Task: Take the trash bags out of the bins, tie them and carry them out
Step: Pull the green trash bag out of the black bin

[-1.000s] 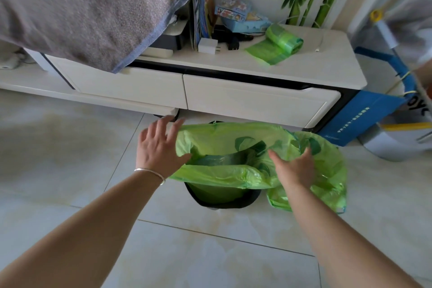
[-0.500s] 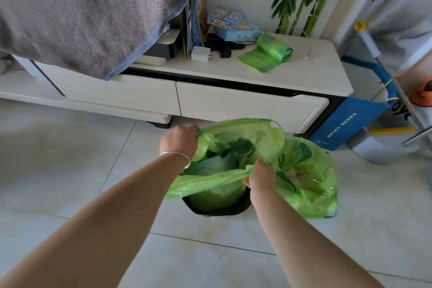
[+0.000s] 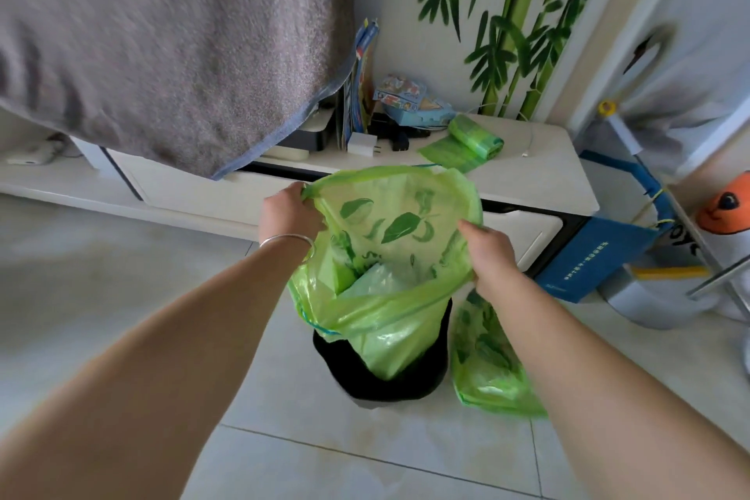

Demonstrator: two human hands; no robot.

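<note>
A green trash bag (image 3: pixel 389 308) printed with leaves hangs half out of a small black bin (image 3: pixel 385 378) on the tiled floor. My left hand (image 3: pixel 290 215), with a silver bangle at the wrist, grips the bag's rim on its left side. On the right side my right hand (image 3: pixel 489 254) pinches the rim. The mouth is held wide, and pale rubbish shows inside. A second green bag (image 3: pixel 491 365) lies on the floor just right of the bin, partly behind my right forearm.
A low white cabinet (image 3: pixel 539 183) stands behind the bin, bearing a roll of green bags (image 3: pixel 473 138), a charger and boxes. A grey towel (image 3: pixel 162 37) hangs at upper left. A blue folder (image 3: pixel 596 256) and a mop stand at the right.
Both hands closed on the bag's rim and lifted it. The bag rose from lying folded over the bin to hanging above it with its mouth spread.
</note>
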